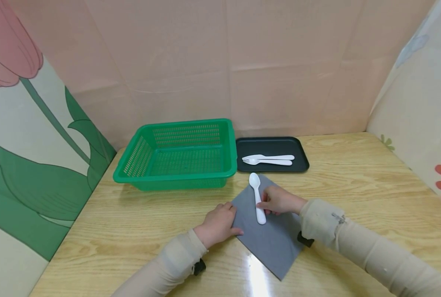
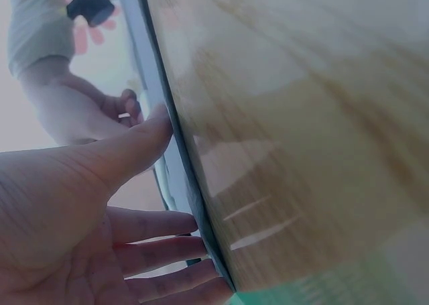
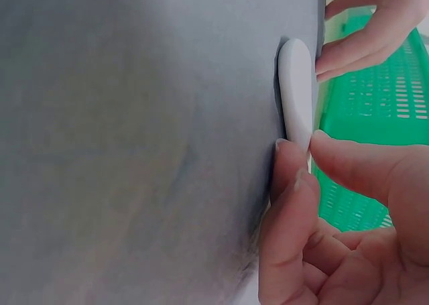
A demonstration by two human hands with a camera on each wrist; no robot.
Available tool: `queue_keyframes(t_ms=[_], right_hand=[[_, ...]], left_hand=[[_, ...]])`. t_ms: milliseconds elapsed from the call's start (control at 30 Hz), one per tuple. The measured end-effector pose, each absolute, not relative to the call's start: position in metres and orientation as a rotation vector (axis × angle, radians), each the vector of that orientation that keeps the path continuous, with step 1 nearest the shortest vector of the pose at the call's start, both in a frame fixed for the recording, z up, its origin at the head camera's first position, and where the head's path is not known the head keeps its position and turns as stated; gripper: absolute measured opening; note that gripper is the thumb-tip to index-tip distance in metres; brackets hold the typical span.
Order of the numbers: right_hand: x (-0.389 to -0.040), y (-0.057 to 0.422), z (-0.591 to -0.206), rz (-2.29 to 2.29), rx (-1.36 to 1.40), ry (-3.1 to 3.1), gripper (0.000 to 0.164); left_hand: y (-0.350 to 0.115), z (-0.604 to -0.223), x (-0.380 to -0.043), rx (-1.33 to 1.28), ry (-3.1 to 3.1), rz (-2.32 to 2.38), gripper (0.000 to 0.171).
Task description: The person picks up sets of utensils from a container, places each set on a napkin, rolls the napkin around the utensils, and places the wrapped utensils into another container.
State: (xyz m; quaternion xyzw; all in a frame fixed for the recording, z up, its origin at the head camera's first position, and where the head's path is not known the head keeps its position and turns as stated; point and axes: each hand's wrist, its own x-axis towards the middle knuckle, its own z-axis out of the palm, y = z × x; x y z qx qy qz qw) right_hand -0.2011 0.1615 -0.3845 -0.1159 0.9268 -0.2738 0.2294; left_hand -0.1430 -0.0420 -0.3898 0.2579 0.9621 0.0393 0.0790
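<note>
A grey folded cloth (image 1: 270, 243) lies at an angle on the wooden table, with a white spoon (image 1: 257, 198) on top, its bowl toward the tray. My right hand (image 1: 280, 200) pinches the spoon's handle between thumb and fingers; the right wrist view shows the rounded handle end of the spoon (image 3: 296, 84) close over the cloth. At the cloth's left corner, my left hand (image 1: 220, 225) touches the edge. The left wrist view shows the thumb and extended fingers of this hand (image 2: 100, 204) spread along the cloth's edge.
A green perforated basket (image 1: 183, 178) stands behind the left hand. Beside it, a black tray (image 1: 268, 145) holds a white knife (image 1: 280, 157) and a white fork (image 1: 276, 162). Covered walls close off the back and sides of the table (image 1: 372, 185).
</note>
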Motion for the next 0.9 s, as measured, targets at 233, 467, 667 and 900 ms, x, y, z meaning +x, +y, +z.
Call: queue_keyframes(t_ms=[233,467,667,900], right_hand=[[-0.201,0.163,-0.383,-0.754,-0.275,2.544,0.019],[-0.203,0.164,-0.381,-0.733,-0.252,2.531,0.020],[-0.205,0.167,-0.380,-0.743,-0.277,2.547,0.020],[-0.206,0.172,-0.379,-0.758,-0.332,2.594,0.020]], left_hand=[[-0.042,-0.390,-0.143,0.780,2.879,0.118,0.063],[-0.043,-0.391,-0.143,0.787,2.880,0.122,0.063],[-0.043,-0.391,-0.143,0.793,2.881,0.120,0.063],[-0.043,-0.393,-0.144,0.806,2.901,0.129,0.061]])
